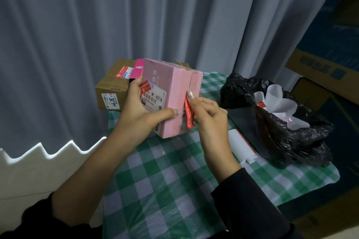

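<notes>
Sleeves: black sleeves (pixel 252 205) fill the bottom edge, and both forearms reach forward over the table.
Curtain: a grey curtain (pixel 97 25) hangs behind everything.
Table: a green-and-white checked cloth (pixel 165 180) covers it.
Black bag: the black bag (pixel 281 122) sits open at the table's right, with white paper scraps inside.
Brown carton: the brown carton (pixel 110 85) rests at the far left corner, behind the pink box.
Pink box: the pink box (pixel 171 93) is held tilted above the middle of the table, its shipping label (pixel 153 99) toward the left palm.
Left hand: the left hand (pixel 139 106) grips the pink box, thumb curled across the near face and fingers round the far side.
Right hand: the right hand (pixel 209 114) pinches the red tape strip between thumb and fingertips, just beside the box's seam.
Red tape strip: the red tape strip (pixel 189 116) is partly lifted; its upper end seems stuck to the box.
Step in hand: this looks like peeling the seal. It should go best with one low, steady pull along the seam while the left hand braces the box, so the strip does not tear short.
</notes>
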